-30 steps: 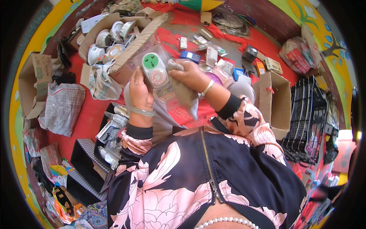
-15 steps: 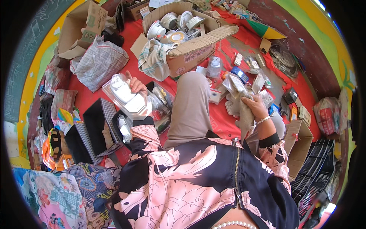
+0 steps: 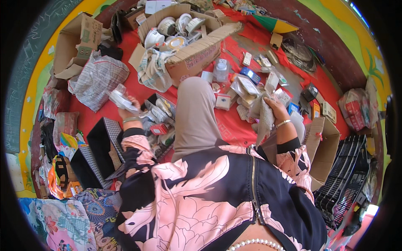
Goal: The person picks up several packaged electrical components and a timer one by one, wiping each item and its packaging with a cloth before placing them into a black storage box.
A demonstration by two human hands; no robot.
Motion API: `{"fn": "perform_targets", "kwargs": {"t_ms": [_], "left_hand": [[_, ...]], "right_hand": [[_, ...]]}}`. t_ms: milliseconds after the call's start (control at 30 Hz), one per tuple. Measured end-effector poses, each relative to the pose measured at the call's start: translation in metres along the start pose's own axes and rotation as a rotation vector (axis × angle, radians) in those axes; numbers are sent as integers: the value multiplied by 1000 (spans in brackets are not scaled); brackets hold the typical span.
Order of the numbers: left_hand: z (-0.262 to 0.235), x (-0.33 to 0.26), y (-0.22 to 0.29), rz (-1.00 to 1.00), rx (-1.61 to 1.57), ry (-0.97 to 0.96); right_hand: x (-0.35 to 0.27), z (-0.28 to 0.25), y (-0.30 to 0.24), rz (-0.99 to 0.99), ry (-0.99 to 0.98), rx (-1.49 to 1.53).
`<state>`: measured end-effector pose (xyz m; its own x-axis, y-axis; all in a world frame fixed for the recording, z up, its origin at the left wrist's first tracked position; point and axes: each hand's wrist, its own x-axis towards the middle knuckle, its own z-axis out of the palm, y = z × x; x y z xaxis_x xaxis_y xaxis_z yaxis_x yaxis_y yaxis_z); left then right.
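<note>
White and clear plastic packaging (image 3: 122, 100) is in the left hand (image 3: 130, 108) in the head view, the fingers curled on its right edge, how tightly hard to tell. That arm reaches out to the left, hand raised between the plaid bag (image 3: 100, 79) and the dark box of packages (image 3: 144, 136). Grey-brown cloth (image 3: 265, 119) is pinched in the right hand (image 3: 276, 109), drooping toward the body, forearm angled forward beside the heaped small packages (image 3: 245, 87).
</note>
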<state>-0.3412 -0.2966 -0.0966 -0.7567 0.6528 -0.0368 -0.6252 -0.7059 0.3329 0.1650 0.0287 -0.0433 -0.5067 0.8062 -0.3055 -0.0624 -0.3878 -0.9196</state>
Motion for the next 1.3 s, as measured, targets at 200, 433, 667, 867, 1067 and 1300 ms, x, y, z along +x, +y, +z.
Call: {"fn": "perform_targets", "kwargs": {"t_ms": [200, 433, 667, 867, 1067, 1300], "left_hand": [[-64, -83, 42, 331, 506, 846], [-175, -178, 73, 385, 714, 1442], [-178, -176, 46, 67, 1446, 1795], [-100, -98, 24, 256, 1960, 1383], [52, 15, -59, 490, 1847, 390], [198, 69, -258, 159, 1793, -856]], "right_hand": [[-5, -26, 3, 89, 24, 26], [-11, -11, -6, 194, 43, -22], [-6, -15, -1, 199, 41, -44], [-22, -11, -15, 125, 52, -7], [-32, 8, -85, -393, -112, -597], [15, -23, -92, -502, 109, -804]]}}
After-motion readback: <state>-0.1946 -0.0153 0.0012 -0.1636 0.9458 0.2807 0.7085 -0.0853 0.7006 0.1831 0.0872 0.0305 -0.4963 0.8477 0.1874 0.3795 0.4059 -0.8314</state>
